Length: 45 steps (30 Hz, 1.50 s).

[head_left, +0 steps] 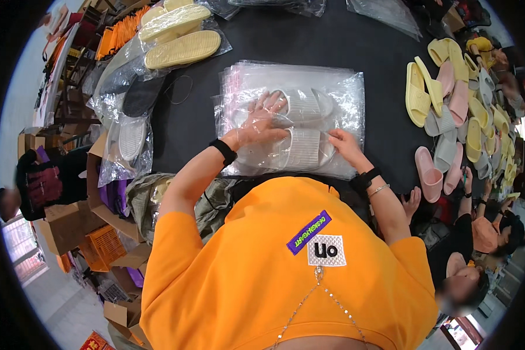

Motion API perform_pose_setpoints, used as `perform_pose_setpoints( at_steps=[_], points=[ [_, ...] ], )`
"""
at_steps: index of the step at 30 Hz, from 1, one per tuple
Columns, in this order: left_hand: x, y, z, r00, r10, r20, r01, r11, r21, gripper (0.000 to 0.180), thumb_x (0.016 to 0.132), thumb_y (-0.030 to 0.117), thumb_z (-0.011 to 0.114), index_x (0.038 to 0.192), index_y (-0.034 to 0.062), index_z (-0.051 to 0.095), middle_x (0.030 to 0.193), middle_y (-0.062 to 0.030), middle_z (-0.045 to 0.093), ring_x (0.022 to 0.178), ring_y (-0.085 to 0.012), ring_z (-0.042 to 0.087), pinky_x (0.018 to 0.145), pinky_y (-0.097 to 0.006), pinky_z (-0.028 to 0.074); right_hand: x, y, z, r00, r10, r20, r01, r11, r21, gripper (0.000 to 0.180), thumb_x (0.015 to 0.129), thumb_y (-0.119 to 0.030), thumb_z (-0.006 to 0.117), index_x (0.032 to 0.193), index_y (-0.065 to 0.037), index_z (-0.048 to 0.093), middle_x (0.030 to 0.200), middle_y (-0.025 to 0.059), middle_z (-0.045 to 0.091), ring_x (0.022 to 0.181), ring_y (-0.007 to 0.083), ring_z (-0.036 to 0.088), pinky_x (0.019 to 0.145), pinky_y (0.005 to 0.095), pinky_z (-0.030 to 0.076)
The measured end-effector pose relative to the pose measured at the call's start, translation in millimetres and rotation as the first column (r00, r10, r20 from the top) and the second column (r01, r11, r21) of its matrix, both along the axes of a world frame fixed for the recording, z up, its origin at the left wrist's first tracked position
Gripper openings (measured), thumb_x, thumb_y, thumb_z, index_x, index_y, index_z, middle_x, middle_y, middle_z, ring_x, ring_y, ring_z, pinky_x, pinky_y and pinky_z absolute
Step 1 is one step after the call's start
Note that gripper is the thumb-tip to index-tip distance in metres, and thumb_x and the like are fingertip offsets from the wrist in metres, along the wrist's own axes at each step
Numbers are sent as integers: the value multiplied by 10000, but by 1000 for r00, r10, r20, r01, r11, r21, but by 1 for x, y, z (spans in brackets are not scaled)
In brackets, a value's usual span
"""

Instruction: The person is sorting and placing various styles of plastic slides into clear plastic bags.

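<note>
A pair of pale grey-white slide slippers (305, 146) lies side by side in a clear plastic bag, on top of a stack of clear plastic bags (347, 87). My left hand (263, 119) rests over the slippers' left ends with its fingers spread. Whether its fingertips lie under or over the film, I cannot tell. At the right end of the nearer slipper, my right hand (346, 147) has its fingers curled together at the clear plastic bag (332, 166). Both wrists wear black bands.
Yellow, pink and grey slippers (449, 111) are heaped along the right of the dark table (385, 70). Bagged yellow slippers (184, 49) and bagged grey ones (132, 139) lie at the left. Cardboard boxes (67, 227) stand at lower left; other people sit at the right.
</note>
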State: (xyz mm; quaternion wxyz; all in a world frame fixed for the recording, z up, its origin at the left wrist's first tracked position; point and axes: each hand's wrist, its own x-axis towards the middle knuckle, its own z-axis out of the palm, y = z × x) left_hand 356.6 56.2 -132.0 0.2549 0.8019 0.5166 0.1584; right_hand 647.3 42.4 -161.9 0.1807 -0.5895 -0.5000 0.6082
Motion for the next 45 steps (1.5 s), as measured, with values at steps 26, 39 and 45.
perform_pose_setpoints(
  at_steps=[26, 39, 45],
  points=[
    [-102, -12, -54, 978, 121, -168, -67, 953, 294, 331, 677, 58, 513, 995, 92, 598, 1135, -71, 553, 1146, -263, 437, 890, -427, 333, 53, -22, -1, 896, -388, 217, 354, 918, 181, 232, 890, -201, 454, 829, -15, 579, 573, 26, 518, 492, 99, 508, 458, 250, 405],
    [-134, 3, 94, 682, 489, 544, -678, 702, 219, 292, 706, 68, 583, 986, -9, 558, 1002, -182, 556, 1000, -338, 500, 837, -380, 387, 29, -9, -2, 930, -286, 229, 253, 954, 163, 231, 910, -218, 446, 878, -30, 577, 592, 10, 505, 511, 90, 495, 451, 240, 401],
    [-4, 35, 41, 961, -113, 251, 57, 974, 221, 181, 652, 61, 592, 833, 55, 573, 887, -113, 554, 930, -310, 488, 756, -403, 379, 17, -9, -4, 936, -246, 250, 203, 961, 186, 231, 901, -216, 458, 894, -20, 581, 592, 22, 521, 494, 101, 495, 451, 255, 404]
  ],
)
